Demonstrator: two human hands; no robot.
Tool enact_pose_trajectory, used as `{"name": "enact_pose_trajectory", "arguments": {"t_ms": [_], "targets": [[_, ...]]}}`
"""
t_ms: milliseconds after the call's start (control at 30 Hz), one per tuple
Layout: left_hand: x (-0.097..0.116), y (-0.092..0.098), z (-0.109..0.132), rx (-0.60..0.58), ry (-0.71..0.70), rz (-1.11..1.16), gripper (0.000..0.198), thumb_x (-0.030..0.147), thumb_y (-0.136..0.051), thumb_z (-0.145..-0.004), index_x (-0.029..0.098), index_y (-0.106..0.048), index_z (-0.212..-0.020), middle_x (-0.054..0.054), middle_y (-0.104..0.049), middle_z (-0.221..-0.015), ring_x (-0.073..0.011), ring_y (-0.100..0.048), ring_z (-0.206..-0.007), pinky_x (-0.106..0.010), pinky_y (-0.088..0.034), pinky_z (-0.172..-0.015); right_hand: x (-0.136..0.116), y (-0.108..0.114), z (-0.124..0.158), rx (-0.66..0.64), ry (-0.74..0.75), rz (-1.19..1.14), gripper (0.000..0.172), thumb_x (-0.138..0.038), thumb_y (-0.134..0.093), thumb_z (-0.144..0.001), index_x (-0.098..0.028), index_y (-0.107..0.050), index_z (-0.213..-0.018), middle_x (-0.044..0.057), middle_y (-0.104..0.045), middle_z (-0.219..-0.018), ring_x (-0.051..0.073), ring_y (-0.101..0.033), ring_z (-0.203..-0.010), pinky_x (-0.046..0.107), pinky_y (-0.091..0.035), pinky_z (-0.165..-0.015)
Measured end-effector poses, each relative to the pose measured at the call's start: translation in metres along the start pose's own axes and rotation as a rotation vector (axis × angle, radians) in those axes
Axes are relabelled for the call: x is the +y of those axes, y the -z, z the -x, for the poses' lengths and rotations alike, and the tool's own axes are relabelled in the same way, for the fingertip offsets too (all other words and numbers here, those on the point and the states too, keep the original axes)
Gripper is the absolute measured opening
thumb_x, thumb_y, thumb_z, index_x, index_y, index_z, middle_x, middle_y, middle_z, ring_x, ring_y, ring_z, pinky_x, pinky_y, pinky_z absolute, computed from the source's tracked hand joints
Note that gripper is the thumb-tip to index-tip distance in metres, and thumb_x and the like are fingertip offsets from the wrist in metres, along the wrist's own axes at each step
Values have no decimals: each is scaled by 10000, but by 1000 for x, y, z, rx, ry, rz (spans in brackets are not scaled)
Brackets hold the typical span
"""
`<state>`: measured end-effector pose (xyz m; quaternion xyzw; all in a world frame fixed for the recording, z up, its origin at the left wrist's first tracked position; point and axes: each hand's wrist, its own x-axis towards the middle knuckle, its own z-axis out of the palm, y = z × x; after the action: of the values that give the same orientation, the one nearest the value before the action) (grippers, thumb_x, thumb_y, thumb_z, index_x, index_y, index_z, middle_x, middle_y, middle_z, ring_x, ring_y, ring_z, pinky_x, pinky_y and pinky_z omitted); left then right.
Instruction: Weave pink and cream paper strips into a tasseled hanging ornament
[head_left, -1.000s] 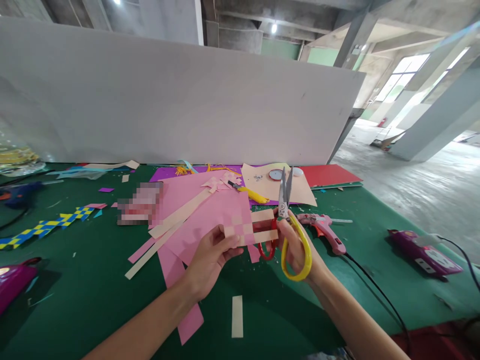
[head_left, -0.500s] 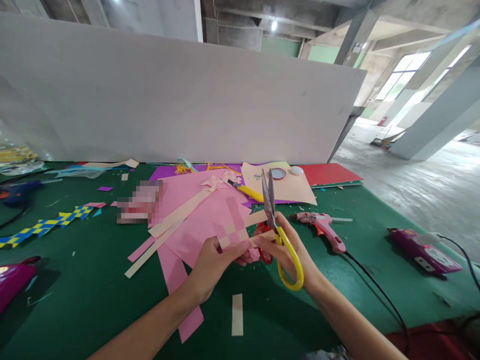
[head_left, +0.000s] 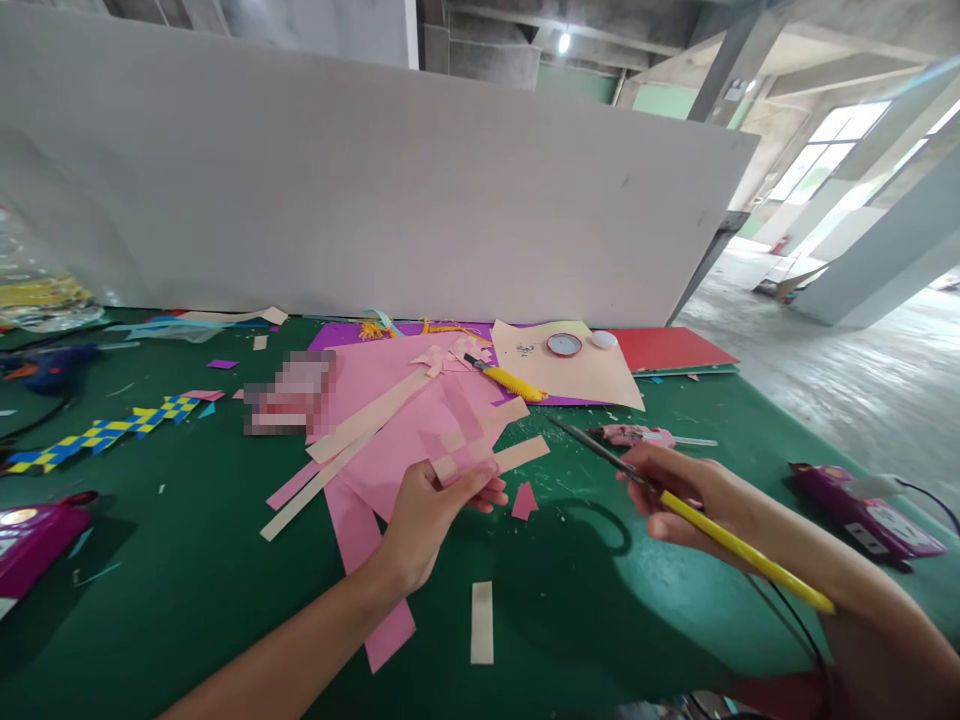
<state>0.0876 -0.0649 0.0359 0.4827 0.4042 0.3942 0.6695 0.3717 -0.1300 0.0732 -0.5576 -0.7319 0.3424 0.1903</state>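
paper weave (head_left: 463, 454), pinched by left hand (head_left: 427, 515), i judge light, crease-prone, best held by its woven edge; right hand (head_left: 712, 490) grips scissors (head_left: 742, 549).

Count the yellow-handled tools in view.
2: the yellow-handled metal scissors in the right hand, and the slim yellow plastic utility knife lying by the pink paper sheet. More could be hidden underneath.

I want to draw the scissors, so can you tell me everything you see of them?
The scissors have slim, grey, metal-looking blades and a yellow, plastic-looking handle. The right hand holds them over the green table, almost edge-on to us, blades pointing away to the left. I can't tell whether they're open.
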Motion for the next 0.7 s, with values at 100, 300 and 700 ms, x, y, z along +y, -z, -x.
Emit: {"name": "enact_pose_trajectory", "arguments": {"t_ms": [100,300,700], "targets": [[0,1,0,22,-10,10,246,364,-696,-771,121,-730,-747,-67,-702,-695,-168,-664,-682,-251,-533,-636,1,2,4,-89,-49,136,379,-535,-603,-797,-242,-516,-1022,-3,-547,-746,133,-439,-607,245,-367,-542],[-1,0,2,28,-5,1,222,345,-696,-772,128,-718,-727,-45,-685,-676,-146,-647,-650,-236,-526,-618,-17,-16,-14,-138,-29,134,325,-529,-619,-786,-252,-534,-935,-26,-546,-674,127,-423,-556,240,-298,-495],[-4,-1,1,20,-5,1,178,306,-688,-777,132,-722,-771,-35,-687,-660,-142,-642,-624,-232,-518,-595,-34,-27,-36,-125,23,185,351,-549,-605,-793,-246,-533,-955,-39,-528,-672,117,-416,-555,232,-274,-487]]}}
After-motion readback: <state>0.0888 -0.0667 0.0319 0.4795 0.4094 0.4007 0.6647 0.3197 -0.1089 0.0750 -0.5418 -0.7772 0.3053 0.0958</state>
